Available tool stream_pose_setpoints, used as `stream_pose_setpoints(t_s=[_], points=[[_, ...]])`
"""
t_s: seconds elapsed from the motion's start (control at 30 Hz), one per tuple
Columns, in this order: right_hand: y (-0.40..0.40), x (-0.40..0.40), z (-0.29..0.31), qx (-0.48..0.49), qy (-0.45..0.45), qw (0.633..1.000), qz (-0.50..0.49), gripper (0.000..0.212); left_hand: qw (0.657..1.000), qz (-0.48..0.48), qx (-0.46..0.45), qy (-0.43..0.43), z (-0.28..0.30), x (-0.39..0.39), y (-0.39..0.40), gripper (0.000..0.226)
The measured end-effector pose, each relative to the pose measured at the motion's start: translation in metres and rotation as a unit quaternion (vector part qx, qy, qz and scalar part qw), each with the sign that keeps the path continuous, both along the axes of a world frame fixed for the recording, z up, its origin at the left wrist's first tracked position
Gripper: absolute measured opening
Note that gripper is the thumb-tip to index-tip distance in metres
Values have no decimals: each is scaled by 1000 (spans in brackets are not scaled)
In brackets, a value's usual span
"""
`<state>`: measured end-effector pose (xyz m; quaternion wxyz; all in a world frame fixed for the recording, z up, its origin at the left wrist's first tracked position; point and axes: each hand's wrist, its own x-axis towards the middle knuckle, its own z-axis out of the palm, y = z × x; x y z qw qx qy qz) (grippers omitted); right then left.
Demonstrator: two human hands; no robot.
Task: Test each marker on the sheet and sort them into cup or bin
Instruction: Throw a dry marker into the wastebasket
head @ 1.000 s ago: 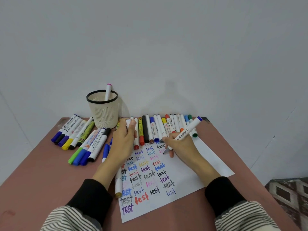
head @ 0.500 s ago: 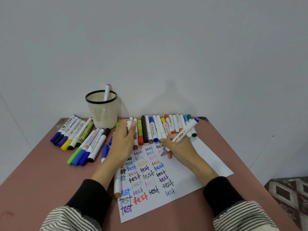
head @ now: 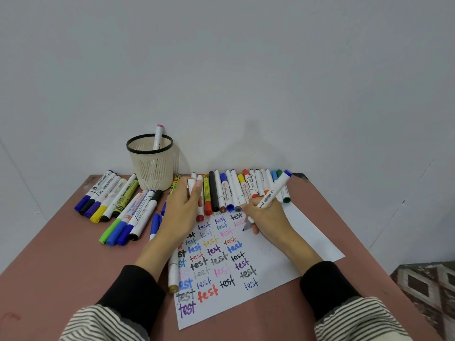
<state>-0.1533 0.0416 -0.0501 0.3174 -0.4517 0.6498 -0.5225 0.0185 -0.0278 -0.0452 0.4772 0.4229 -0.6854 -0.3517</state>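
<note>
Right hand (head: 268, 219) now lower on the sheet (head: 275, 257) than a second ago, fingers (head: 251, 207) pinched round the blue-ended marker (head: 270, 196), dark tip brought down to the bare paper just beyond the fingertips, right of the topmost "test" words. Left hand (head: 181, 212) unmoved, fingers curled round a white cap (head: 191, 185). Probably the start of a fresh test stroke; sorting into the cup (head: 150, 163) not yet due, and no bin in view.

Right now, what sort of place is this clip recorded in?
Probably a makeshift desk in a plain room, not a real office: a small reddish-brown table pushed against a bare white wall, with a mesh pen cup, rows of markers, and a patterned floor at right.
</note>
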Motion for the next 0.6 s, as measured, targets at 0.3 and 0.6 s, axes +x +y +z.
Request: stream_pose_setpoints(t_s=[0.3,0.6], points=[[-2,-2,-1,-2,-3,1000,-10,32,1000,1,-10,2,-1,1,0,29],[-3,-2,-4,-21,-5,1000,-23,36,1000,-2,-9,-3,-2,1,-1,29]])
